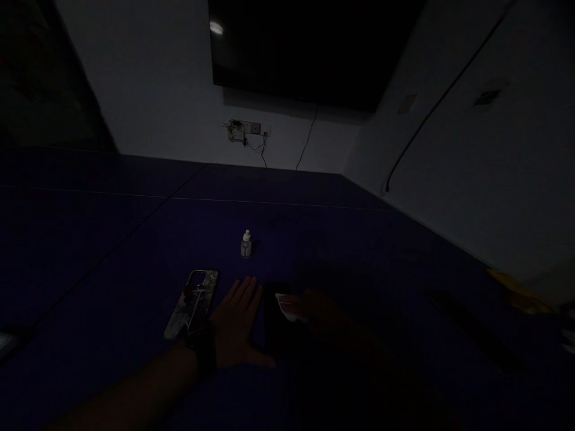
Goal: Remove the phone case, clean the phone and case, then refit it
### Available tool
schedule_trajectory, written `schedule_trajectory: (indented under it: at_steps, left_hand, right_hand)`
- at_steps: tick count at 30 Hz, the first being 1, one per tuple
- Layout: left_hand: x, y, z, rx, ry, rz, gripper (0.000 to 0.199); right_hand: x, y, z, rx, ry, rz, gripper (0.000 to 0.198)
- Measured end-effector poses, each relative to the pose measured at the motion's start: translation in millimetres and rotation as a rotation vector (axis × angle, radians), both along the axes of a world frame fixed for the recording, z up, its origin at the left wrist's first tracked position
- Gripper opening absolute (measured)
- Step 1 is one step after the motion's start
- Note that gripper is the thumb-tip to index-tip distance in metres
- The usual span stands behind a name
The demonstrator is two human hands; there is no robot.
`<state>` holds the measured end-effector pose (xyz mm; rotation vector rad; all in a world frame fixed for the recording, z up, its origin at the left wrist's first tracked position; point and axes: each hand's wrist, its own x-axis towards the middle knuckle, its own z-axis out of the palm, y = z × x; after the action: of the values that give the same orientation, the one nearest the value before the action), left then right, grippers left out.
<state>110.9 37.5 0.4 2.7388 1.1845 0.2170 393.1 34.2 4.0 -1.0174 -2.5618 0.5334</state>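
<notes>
Left hand (pixel 236 329) flat, fingers spread, holding nothing, likely steadying dark slab (pixel 271 326) at its 3 o'clock. Right hand (pixel 314 309) over white cloth (pixel 287 310) on slab, probably pressing; too dark to tell finger closure. Bottle (pixel 245 246) at left hand's 12 o'clock.

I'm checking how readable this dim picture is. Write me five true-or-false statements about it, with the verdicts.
1. The right hand is touching a white cloth. True.
2. The left hand is curled into a fist. False: its fingers are stretched out.
3. The small bottle stands upright. True.
4. The phone case lies to the right of the bottle. False: it lies to the left, nearer the camera.
5. A dark band circles the left wrist. True.
</notes>
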Motion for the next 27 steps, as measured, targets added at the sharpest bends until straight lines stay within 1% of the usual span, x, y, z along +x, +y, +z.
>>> schedule_trajectory:
  at_steps: [4,7,10,13,16,19,21,22,25,27]
  left_hand:
    - [-0.8,0.3,-3.1,0.005,-0.023,-0.004,0.139]
    - [-1.6,0.9,-6.2,0.021,-0.034,-0.018,0.138]
    - [-1.8,1.0,-6.9,0.039,-0.043,-0.016,0.136]
    - [-1.6,0.7,-5.5,0.029,-0.030,-0.011,0.137]
    - [-1.3,0.9,-5.2,0.020,-0.018,-0.004,0.139]
    - [-1.4,1.3,-6.7,0.046,-0.039,-0.006,0.138]
    - [-1.5,1.6,-7.3,0.056,-0.046,-0.015,0.138]
    - [-1.5,1.7,-7.2,0.055,-0.044,-0.018,0.138]
    - [-1.1,2.0,-5.9,0.039,-0.024,-0.012,0.139]
    - [-0.7,2.1,-4.5,0.035,-0.012,-0.007,0.139]
  right_hand:
    - [2.4,0.5,-0.8,-0.076,0.078,0.091,0.042]
    - [10.3,2.7,0.0,-0.047,0.132,0.039,0.043]
    - [6.4,1.9,2.9,-0.031,0.069,-0.025,0.049]
    - [-1.9,-1.8,6.8,-0.078,0.033,0.028,0.047]
    - [-0.6,-2.4,9.4,-0.128,0.067,0.088,0.043]
    - [4.0,0.5,9.0,-0.081,0.080,0.037,0.046]
    - [2.7,1.4,7.5,-0.033,0.043,-0.017,0.050]
    - [1.0,1.2,6.7,-0.022,0.024,-0.020,0.051]
    - [-2.5,-0.8,4.8,-0.031,0.020,0.047,0.047]
    - [-1.5,-1.4,4.0,-0.007,0.038,0.061,0.043]
